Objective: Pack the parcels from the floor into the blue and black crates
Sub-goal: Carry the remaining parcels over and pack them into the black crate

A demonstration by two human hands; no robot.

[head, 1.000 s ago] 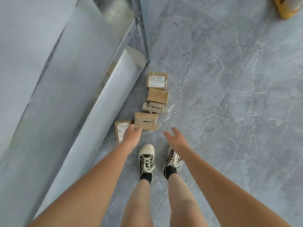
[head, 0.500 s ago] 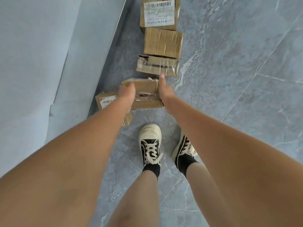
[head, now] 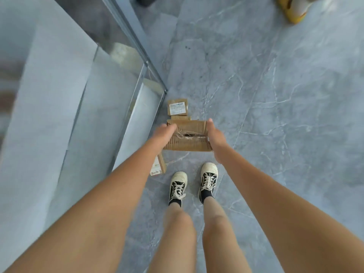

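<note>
Brown taped cardboard parcel [head: 189, 135] held off the grey marble-veined floor [head: 275, 115], just ahead of the black-and-cream laced sneakers [head: 178, 187]; long axis runs left-right across the view, broad top face up toward the camera, torn clear tape across its middle. Left hand [head: 162, 134] grips the parcel's left end, fingers curled over the top edge; right hand [head: 214, 137] grips the right end, thumb up along the far corner, remaining fingers hidden under the box. Beyond the held parcel, a small brown cardboard parcel with white shipping label [head: 177, 107] lies flat on the floor, label up, text too blurred to read. Between that one and the held parcel a sliver of another brown cardboard box [head: 180, 117] shows, mostly hidden. Below the held parcel on its left, a thin brown cardboard parcel with a white label [head: 158, 166] lies on the floor, largely covered by the left forearm, only its near end visible just left of the sneakers. All floor parcels sit close to the base of a grey metal-framed panel structure [head: 122, 91], left of the held parcel; its upper part is motion-blurred and cut off by the frame. Yellow object [head: 293, 10] far right of the held parcel, at the top edge, cropped and unidentifiable. Crates not in view.
</note>
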